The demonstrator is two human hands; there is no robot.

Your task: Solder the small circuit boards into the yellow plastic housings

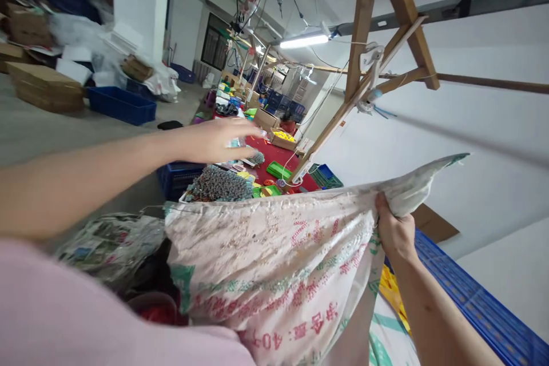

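A white woven sack [266, 263] with red and green printing hangs stretched across my lap. My right hand [395, 227] grips its upper edge near the right corner, fingers wrapped round the cloth. Past that grip the corner sticks out to the upper right. Above the sack's left part, my left hand [218, 140] is in the air with fingers stretched and apart, slightly blurred and holding nothing. Just below it, beyond the sack's edge, lies a heap of small grey pieces [221, 183], too small to name.
A red-topped table [274, 155] runs ahead, bearing a green tray [278, 170] and a box of yellow pieces [283, 137]. Blue crates [122, 106] and flattened cardboard [45, 86] stand left. A wooden frame [330, 131] rises at right, beside a long blue crate [480, 303].
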